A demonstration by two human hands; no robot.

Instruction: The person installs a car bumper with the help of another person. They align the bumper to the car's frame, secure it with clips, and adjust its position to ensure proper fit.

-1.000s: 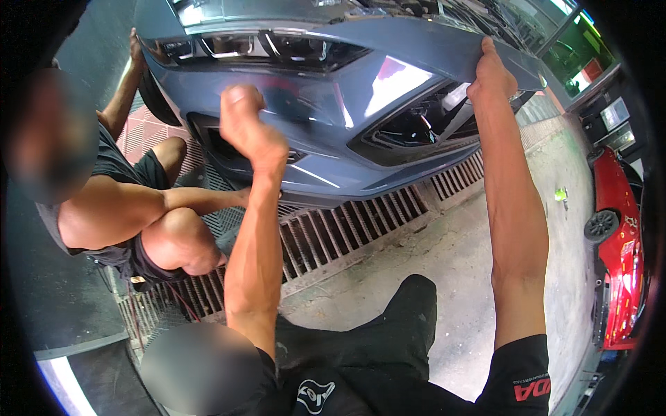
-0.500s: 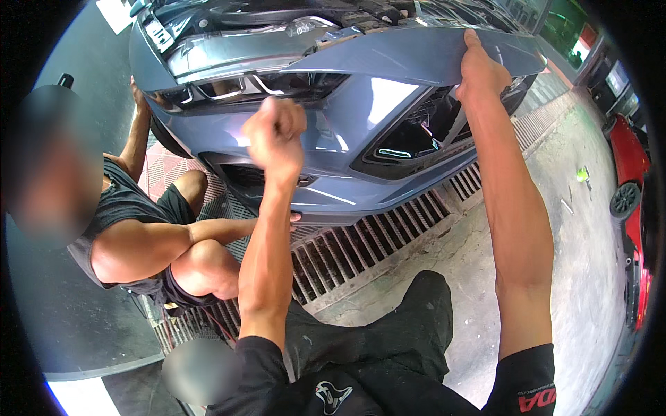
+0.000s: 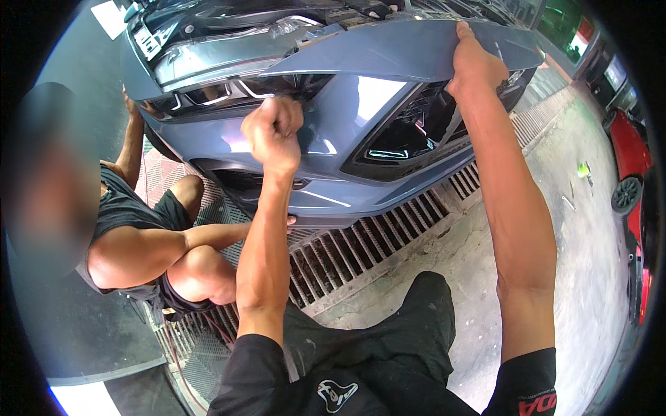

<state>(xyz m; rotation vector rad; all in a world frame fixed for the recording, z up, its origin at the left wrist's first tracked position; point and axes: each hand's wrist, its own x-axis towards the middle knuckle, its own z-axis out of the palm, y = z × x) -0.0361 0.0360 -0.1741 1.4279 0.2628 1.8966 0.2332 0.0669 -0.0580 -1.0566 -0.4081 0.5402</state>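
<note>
A blue-grey car front bumper (image 3: pixel 316 170) spans the upper middle, with a headlight (image 3: pixel 243 90) at its left and a dark grille (image 3: pixel 409 128) at its right. My left hand (image 3: pixel 272 133) is balled in a fist in front of the bumper, just below the headlight; I see nothing in it, and cannot tell whether it touches the panel. My right hand (image 3: pixel 479 69) grips the bumper's upper edge, thumb lying on top and fingers mostly hidden. A crouching co-worker's hand (image 3: pixel 130 102) rests at the bumper's left side, and the other hand (image 3: pixel 291 220) is at its lower edge.
A slatted metal drain grating (image 3: pixel 361 249) runs under the bumper. Past it lies a worn concrete floor (image 3: pixel 479 333). The co-worker (image 3: pixel 142 243) crouches close on my left. A red car (image 3: pixel 628 149) stands at the far right. The open engine bay (image 3: pixel 250 28) lies behind the bumper.
The bumper has shifted slightly left and up in the view. My left fist, blurred before, is sharper and nearly in the same place. My right hand keeps its grip.
</note>
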